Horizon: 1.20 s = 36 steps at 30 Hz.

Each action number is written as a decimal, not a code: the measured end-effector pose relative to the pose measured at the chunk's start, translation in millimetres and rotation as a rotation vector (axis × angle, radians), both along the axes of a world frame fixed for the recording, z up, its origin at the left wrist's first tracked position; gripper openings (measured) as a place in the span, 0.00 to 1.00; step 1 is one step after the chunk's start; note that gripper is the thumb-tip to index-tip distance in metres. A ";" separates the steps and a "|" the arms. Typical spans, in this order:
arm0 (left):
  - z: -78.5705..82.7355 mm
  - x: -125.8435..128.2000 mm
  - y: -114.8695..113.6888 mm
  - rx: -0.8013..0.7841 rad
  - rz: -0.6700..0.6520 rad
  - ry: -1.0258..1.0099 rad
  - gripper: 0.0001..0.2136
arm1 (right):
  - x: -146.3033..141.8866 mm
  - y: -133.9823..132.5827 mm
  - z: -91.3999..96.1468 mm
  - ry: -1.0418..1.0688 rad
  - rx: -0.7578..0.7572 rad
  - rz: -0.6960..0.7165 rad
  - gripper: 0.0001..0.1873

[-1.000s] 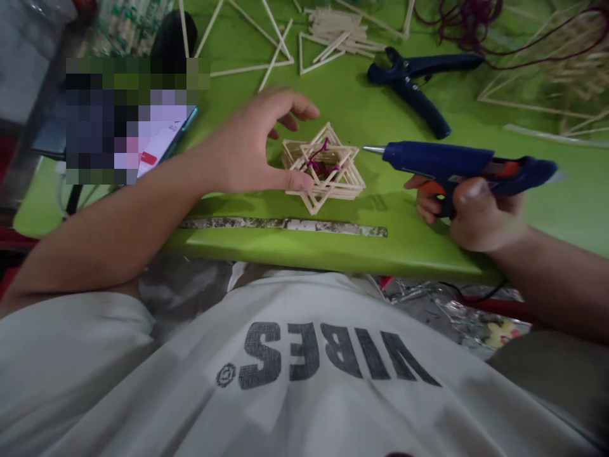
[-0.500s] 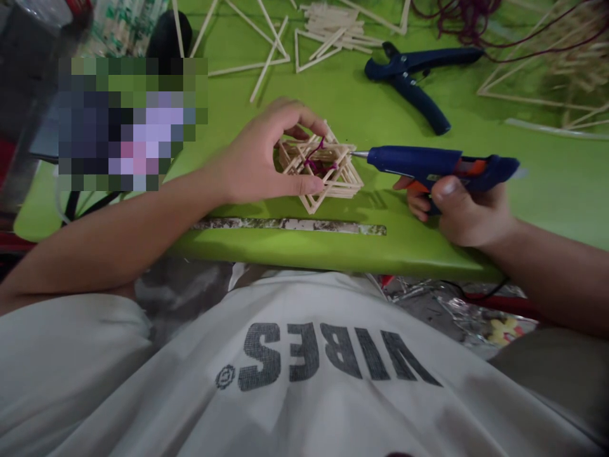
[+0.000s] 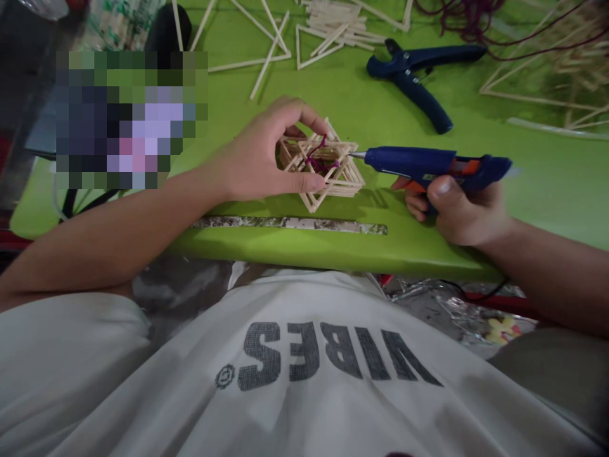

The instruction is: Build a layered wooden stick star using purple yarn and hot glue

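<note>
A small star-shaped frame of wooden sticks point(image 3: 333, 171), with purple thread tangled in its middle, rests on the green table point(image 3: 547, 184). My left hand point(image 3: 266, 158) is closed around the frame's left side, thumb below and fingers over the top. My right hand point(image 3: 457, 209) grips a blue glue gun point(image 3: 428, 165) with an orange trigger. The gun lies level, and its metal nozzle touches the frame's right edge.
Blue pliers point(image 3: 419, 76) lie behind the glue gun. Loose sticks and stick triangles point(image 3: 328, 32) are spread along the far side, with dark red cord point(image 3: 471, 19) and larger stick frames point(image 3: 552, 70) at the far right. A worn strip point(image 3: 290, 223) runs along the table's front edge.
My left hand closed onto the stick frame, which it was only reaching for a second ago. The glue gun moved left until its nozzle met the frame's right edge.
</note>
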<state>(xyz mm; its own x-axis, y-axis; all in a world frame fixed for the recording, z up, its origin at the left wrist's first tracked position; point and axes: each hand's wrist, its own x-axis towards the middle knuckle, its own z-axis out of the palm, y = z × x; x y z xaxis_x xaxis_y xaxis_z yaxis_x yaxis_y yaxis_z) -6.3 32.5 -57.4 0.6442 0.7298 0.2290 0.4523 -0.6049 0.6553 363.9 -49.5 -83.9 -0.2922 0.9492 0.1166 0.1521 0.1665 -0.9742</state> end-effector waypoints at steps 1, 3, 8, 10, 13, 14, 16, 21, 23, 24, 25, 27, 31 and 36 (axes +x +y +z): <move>0.9 0.1 0.0 -0.062 -0.022 -0.032 0.34 | -0.3 -0.3 0.3 -0.003 -0.006 -0.006 0.23; 3.2 0.2 0.0 -0.134 -0.037 -0.072 0.34 | -1.2 -0.7 0.8 -0.006 -0.022 -0.019 0.23; 7.5 0.2 0.2 -0.160 -0.017 -0.042 0.32 | -3.1 -0.1 -0.4 0.016 -0.007 -0.032 0.22; 7.9 0.2 0.2 -0.170 -0.011 -0.026 0.33 | -3.5 0.3 -0.6 0.012 -0.008 -0.037 0.23; 7.3 0.1 0.0 -0.159 -0.003 -0.009 0.34 | -4.9 0.6 0.7 0.009 -0.014 -0.046 0.26; 7.0 0.1 0.0 -0.157 -0.002 -0.002 0.35 | -5.7 0.6 1.4 0.008 -0.012 -0.049 0.26; 6.3 -0.2 0.1 -0.158 -0.003 0.012 0.35 | -7.3 0.5 2.8 0.004 -0.009 -0.055 0.27; 6.7 -0.2 -0.3 -0.155 -0.004 0.013 0.34 | -7.2 0.2 1.7 0.003 0.018 -0.057 0.25; 7.6 0.5 -1.5 -0.169 -0.001 0.008 0.34 | -5.0 0.1 -0.7 0.000 0.023 -0.060 0.23; 7.9 0.9 -2.2 -0.176 -0.001 0.003 0.35 | -3.9 0.0 -1.8 -0.004 0.026 -0.062 0.22; 8.0 1.4 -2.8 -0.182 -0.004 -0.007 0.36 | -3.2 -0.2 -2.6 -0.008 0.031 -0.068 0.22; 7.7 2.0 -3.2 -0.188 -0.008 -0.032 0.39 | -3.1 -0.8 -3.0 -0.025 0.034 -0.088 0.21; 5.2 1.6 0.0 -0.184 -0.030 -0.047 0.50 | -5.9 -1.6 -0.6 -0.053 0.019 -0.152 0.24; 0.7 -1.9 8.2 -0.129 -0.109 -0.012 0.63 | -4.0 -0.4 -1.3 -0.080 0.065 -0.127 0.27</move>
